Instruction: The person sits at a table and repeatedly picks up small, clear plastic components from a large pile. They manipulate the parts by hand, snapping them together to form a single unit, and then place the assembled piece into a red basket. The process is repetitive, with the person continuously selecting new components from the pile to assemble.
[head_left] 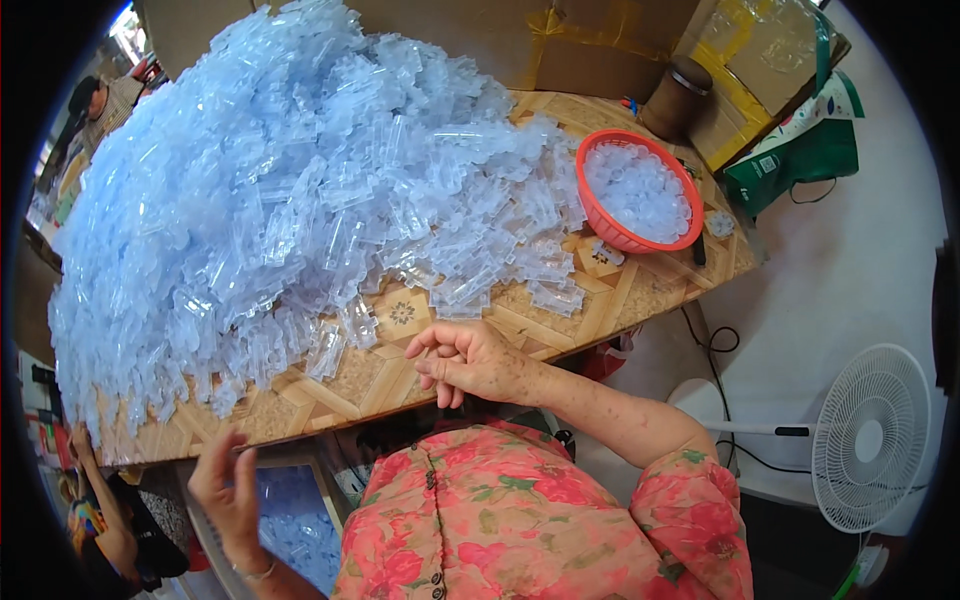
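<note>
A huge heap of clear pale-blue plastic pieces (280, 190) covers most of the patterned table (390, 375). My right hand (462, 360) rests at the table's near edge, its fingers curled in loosely, close to the front edge of the heap; whether anything small is inside it cannot be told. My left hand (228, 487) hangs below the table edge at the lower left, fingers spread, above a box of the same blue pieces (295, 525). A red basket (640, 190) full of small clear round parts stands at the table's far right.
Cardboard boxes (600, 40) and a dark round container (678, 95) stand behind the table. A green bag (800, 150) and a white floor fan (870, 435) with cables are on the right. Another person (105, 105) is at the far left.
</note>
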